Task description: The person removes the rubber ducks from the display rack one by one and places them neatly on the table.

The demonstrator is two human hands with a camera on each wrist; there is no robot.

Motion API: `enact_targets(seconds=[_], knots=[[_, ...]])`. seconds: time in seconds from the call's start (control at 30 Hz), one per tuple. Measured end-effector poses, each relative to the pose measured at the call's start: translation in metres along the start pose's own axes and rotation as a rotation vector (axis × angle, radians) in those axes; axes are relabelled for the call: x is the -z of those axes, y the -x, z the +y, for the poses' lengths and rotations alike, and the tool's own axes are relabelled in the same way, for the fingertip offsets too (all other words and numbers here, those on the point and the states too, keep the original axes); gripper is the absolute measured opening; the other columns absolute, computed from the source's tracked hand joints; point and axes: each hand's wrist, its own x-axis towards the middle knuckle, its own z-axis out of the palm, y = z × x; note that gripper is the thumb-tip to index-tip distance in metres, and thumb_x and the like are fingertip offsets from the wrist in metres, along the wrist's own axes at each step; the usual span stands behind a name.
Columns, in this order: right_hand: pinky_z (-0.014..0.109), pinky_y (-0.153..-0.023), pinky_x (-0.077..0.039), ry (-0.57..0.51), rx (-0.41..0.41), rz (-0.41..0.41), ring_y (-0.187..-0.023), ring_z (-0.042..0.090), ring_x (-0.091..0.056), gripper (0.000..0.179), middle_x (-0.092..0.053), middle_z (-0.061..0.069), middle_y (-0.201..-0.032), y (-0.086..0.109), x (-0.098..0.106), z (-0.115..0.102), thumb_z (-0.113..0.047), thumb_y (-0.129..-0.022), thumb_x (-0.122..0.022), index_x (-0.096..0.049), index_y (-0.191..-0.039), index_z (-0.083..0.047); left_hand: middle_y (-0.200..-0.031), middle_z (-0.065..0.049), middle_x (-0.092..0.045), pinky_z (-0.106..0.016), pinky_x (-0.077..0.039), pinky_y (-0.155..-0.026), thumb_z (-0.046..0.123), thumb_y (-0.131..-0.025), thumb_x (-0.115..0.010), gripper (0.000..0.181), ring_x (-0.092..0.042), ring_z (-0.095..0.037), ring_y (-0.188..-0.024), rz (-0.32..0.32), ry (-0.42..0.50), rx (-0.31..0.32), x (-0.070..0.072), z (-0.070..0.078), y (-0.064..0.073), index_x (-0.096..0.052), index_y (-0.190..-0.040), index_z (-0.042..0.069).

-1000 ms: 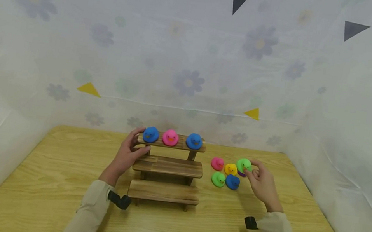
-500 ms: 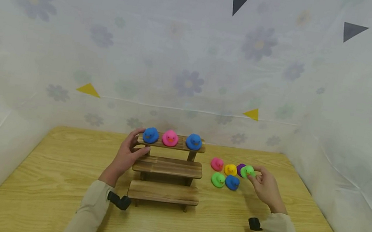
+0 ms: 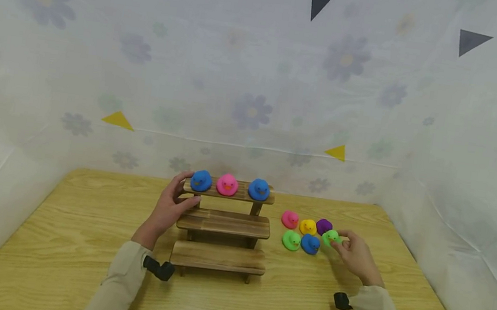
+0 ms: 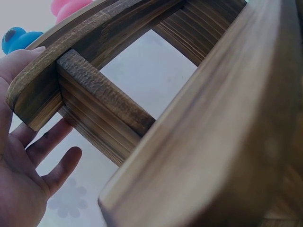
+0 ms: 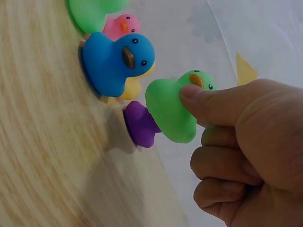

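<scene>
My right hand [image 3: 358,256] pinches a light green rubber duck [image 5: 168,111] between thumb and fingers; in the right wrist view it is raised off the table. A purple duck [image 5: 138,125] stands just behind it, partly covered. Nearby are a blue duck [image 3: 310,244], a second green duck [image 3: 291,240], a yellow duck [image 3: 307,226] and a pink duck [image 3: 290,219]. With my left hand [image 3: 169,206] I grip the left end of the top step of a three-step wooden shelf stand [image 3: 223,222]. Along that step sit a pink duck [image 3: 227,185] between two blue ducks.
The pale wooden table [image 3: 48,244] carries everything. White flower-printed sheeting [image 3: 260,62] walls off the back and both sides, with dark and yellow triangles on it. The lower two steps of the stand face me.
The green duck in my right hand has come down and toward me, to the front of the purple duck, which shows more now. My left hand and the stand have stayed put.
</scene>
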Motion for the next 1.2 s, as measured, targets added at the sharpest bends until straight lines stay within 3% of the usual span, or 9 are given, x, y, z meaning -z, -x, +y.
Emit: enact_targets(seconds=[0.3,0.4,0.53,0.77,1.03,1.2], knots=[[0.022,-0.040,-0.030,-0.042,-0.031,-0.038,-0.044,0.005,-0.027,0.040,-0.034,-0.004,-0.057,-0.002,-0.007,0.010,-0.012,-0.096,-0.059,-0.049,-0.127,0.011,-0.130,-0.022,-0.053,-0.021,-0.049,-0.086,0.006,-0.093,-0.062,0.061,-0.055,-0.008,-0.105,0.001,0.004,-0.011,0.000,0.001,0.000,-0.035,-0.147,0.013],[0.021,-0.041,-0.030,-0.056,-0.045,-0.041,-0.045,0.004,-0.028,0.040,-0.034,-0.004,-0.057,-0.003,-0.010,0.015,-0.011,-0.096,-0.059,-0.049,-0.128,0.010,-0.131,-0.023,-0.052,-0.022,-0.050,-0.086,0.006,-0.093,-0.062,0.061,-0.056,-0.008,-0.106,-0.003,0.005,-0.016,0.000,0.001,0.000,-0.034,-0.147,0.013],[0.020,-0.041,-0.029,-0.061,-0.040,-0.030,-0.044,0.004,-0.027,0.038,-0.033,-0.005,-0.056,-0.003,-0.013,0.022,-0.009,-0.095,-0.060,-0.050,-0.127,0.010,-0.132,-0.023,-0.052,-0.022,-0.050,-0.086,0.006,-0.093,-0.062,0.061,-0.055,-0.018,-0.108,-0.008,0.003,-0.019,0.000,-0.001,0.000,-0.034,-0.147,0.013],[0.020,-0.040,-0.028,-0.075,-0.001,-0.012,-0.044,0.003,-0.028,0.036,-0.034,-0.006,-0.054,-0.004,-0.013,0.031,-0.005,-0.094,-0.059,-0.052,-0.126,0.010,-0.133,-0.023,-0.051,-0.021,-0.049,-0.087,0.006,-0.093,-0.062,0.062,-0.054,-0.009,-0.107,-0.007,0.000,-0.016,0.000,-0.001,0.000,-0.033,-0.148,0.013],[0.021,-0.041,-0.029,-0.113,0.005,-0.021,-0.044,0.003,-0.029,0.036,-0.034,-0.006,-0.054,-0.003,-0.012,0.034,0.000,-0.094,-0.056,-0.052,-0.129,0.009,-0.136,-0.023,-0.049,-0.020,-0.049,-0.086,0.007,-0.093,-0.063,0.062,-0.052,-0.032,-0.114,-0.011,0.009,-0.010,0.000,-0.002,0.000,-0.033,-0.148,0.013],[0.020,-0.040,-0.029,-0.120,0.001,-0.029,-0.043,0.003,-0.028,0.036,-0.034,-0.007,-0.053,-0.001,-0.012,0.034,0.001,-0.094,-0.055,-0.052,-0.129,0.008,-0.135,-0.022,-0.050,-0.022,-0.050,-0.087,0.008,-0.093,-0.063,0.062,-0.053,-0.031,-0.113,-0.008,0.000,-0.018,0.000,-0.003,0.000,-0.033,-0.148,0.013]])
